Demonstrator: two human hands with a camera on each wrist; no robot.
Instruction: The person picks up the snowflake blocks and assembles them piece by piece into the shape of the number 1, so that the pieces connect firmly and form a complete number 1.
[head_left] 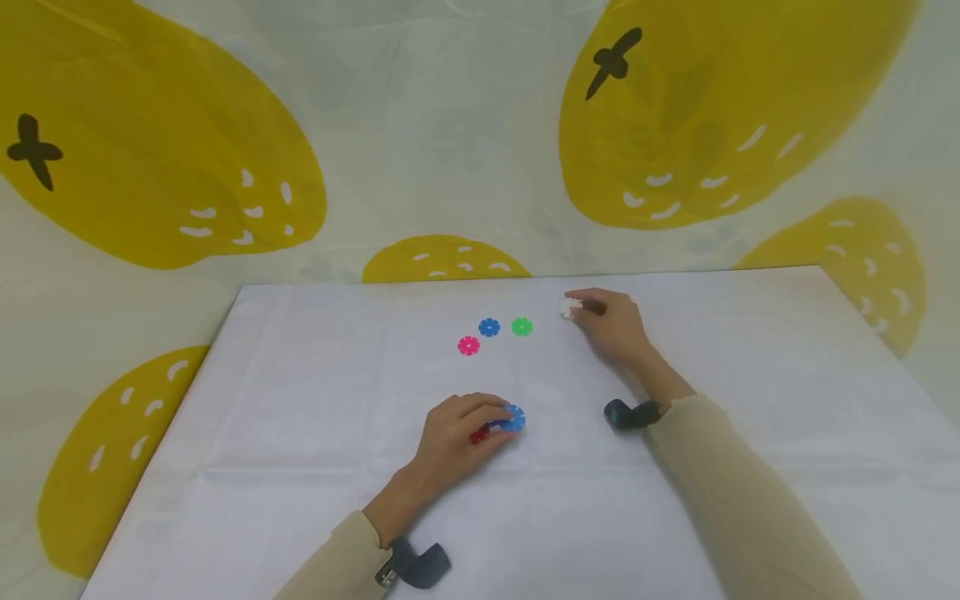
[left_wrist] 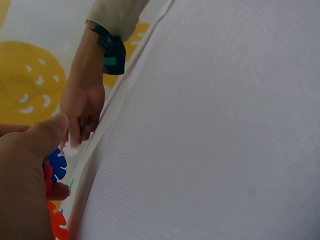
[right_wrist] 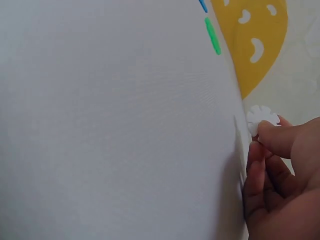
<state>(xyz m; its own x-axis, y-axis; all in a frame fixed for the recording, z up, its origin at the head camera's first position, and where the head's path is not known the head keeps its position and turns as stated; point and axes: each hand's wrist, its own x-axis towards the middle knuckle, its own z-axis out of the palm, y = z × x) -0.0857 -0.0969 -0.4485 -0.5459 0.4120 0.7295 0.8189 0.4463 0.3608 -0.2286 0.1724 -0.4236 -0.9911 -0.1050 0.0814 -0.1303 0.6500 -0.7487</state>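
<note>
At table (head_left: pixel 322 392), left grip (head_left: pixel 450 435) on blue, red discs (head_left: pixel 516 417); right grip (head_left: pixel 617 327) on white disc (right_wrist: pixel 260 115).

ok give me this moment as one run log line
left hand: holds blue disc, red disc | right hand: pinches white disc | table: pink disc, second blue disc, green disc

From the head camera I look forward and down, set back above the white tabletop (head_left: pixel 300 375), left hand (head_left: pixel 450 432) at 6 o'clock, right hand (head_left: pixel 613 327) at 3. My left-wrist camera (head_left: pixel 424 566) sits close to its hand, at 8, facing along the tabletop, yellow-patterned backdrop (left_wrist: pixel 30 75) at 10; my right-wrist camera (head_left: pixel 628 415), equally near, has its hand at 4, backdrop at 2. All three views share the white piece (right_wrist: pixel 258 115).
</note>
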